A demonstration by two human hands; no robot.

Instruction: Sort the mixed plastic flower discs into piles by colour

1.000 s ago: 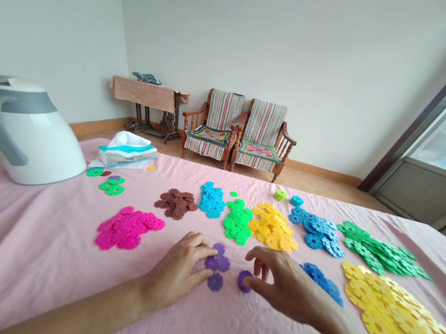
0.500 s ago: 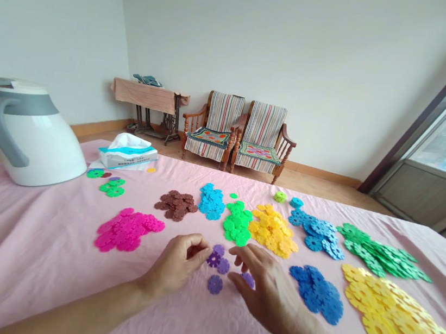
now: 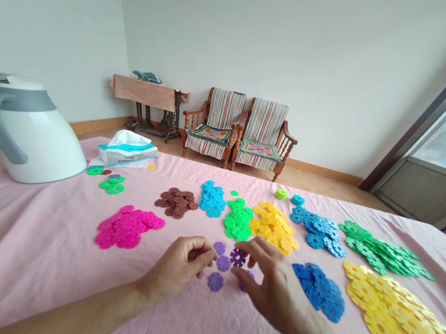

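Several purple snowflake-shaped plastic discs (image 3: pixel 223 263) lie loose on the pink cloth (image 3: pixel 31 251) between my hands. My left hand (image 3: pixel 178 271) rests on the cloth with its fingers curled into a pinch right beside them; what is in the pinch is hidden. My right hand (image 3: pixel 272 291) hovers with fingers apart. Its fingertips are at a darker purple disc (image 3: pixel 238 256), and another purple disc (image 3: pixel 249 274) shows partly under its fingers.
Sorted piles lie beyond: magenta (image 3: pixel 127 226), brown (image 3: pixel 176 202), cyan (image 3: pixel 211 198), light green (image 3: pixel 238 221), yellow (image 3: pixel 274 228), blue (image 3: pixel 317 289), dark green (image 3: pixel 380 250), a big yellow pile (image 3: pixel 404 317). A white kettle (image 3: pixel 26 130) and a tissue pack (image 3: pixel 128 152) stand at far left.
My right hand has moved left toward the purple discs. A darker purple disc now lies at its fingertips. My left hand has curled its fingers tighter.
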